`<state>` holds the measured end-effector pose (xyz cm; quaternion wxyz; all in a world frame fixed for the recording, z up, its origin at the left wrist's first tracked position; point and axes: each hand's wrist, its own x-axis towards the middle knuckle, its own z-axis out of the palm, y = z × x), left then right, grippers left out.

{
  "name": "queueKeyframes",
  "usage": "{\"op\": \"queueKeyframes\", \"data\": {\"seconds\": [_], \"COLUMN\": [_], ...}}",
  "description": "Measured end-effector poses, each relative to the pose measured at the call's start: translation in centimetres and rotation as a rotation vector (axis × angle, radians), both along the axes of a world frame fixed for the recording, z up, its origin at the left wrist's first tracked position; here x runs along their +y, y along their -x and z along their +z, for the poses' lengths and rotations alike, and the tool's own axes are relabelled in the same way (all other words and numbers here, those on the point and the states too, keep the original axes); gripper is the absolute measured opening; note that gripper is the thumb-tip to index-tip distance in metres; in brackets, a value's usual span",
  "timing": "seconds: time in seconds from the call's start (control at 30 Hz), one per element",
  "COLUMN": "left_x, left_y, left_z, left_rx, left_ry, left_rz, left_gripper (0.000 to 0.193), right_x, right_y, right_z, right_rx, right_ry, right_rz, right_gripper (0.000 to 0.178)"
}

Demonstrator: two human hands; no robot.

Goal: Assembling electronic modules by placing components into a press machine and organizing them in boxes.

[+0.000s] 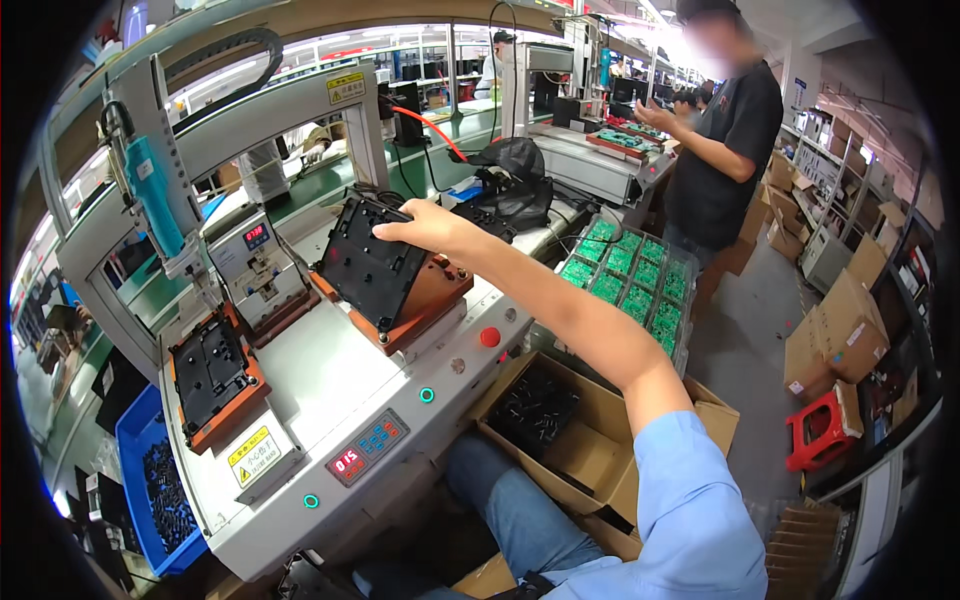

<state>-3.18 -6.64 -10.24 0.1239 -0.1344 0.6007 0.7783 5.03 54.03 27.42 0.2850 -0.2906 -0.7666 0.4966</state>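
My right hand [425, 222] reaches out over the grey machine bed [320, 385] and grips the upper right edge of a black plastic panel [368, 265]. The panel is tilted up off an orange fixture [432, 298] on the right side of the bed. A second black panel [207, 362] lies flat in the orange fixture [232, 408] on the left side. My left hand is out of view.
An electric screwdriver head [150, 190] hangs over the left fixture. A red button [489, 337] and green buttons sit on the front panel. A cardboard box [575, 440] of black parts, a tray of green circuit boards [630, 275], a blue bin [155, 490]. A person [725, 150] stands right.
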Motion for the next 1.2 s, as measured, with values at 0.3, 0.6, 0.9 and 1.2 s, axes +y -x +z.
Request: {"op": "queueKeyframes", "data": {"seconds": [0.3,0.6,0.9,1.2], "left_x": [-2.5,0.4,2.9,-1.8], "left_y": [0.5,0.0,-0.5,0.8], "left_z": [-3.1,0.9,2.4,-2.9], "left_rx": [0.405,0.040,0.058,0.467], "left_ry": [0.275,-0.144,-0.245,0.316], "left_rz": [-0.185,-0.004,0.023,-0.157], "left_gripper": [0.049,0.047,0.048,0.047], "right_x": [-1.1,10.5,20.9,16.0], "right_y": [-2.0,-5.9,-7.0,-10.4], "right_z": [-2.1,-4.6,-13.5,-13.1], "right_rx": [0.154,0.605,0.449,0.059], "right_ry": [-0.036,0.634,-0.011,-0.981], "right_rz": [0.073,-0.030,-0.616,-0.893], "right_gripper": [0.059,0.022,0.027,0.036]}}
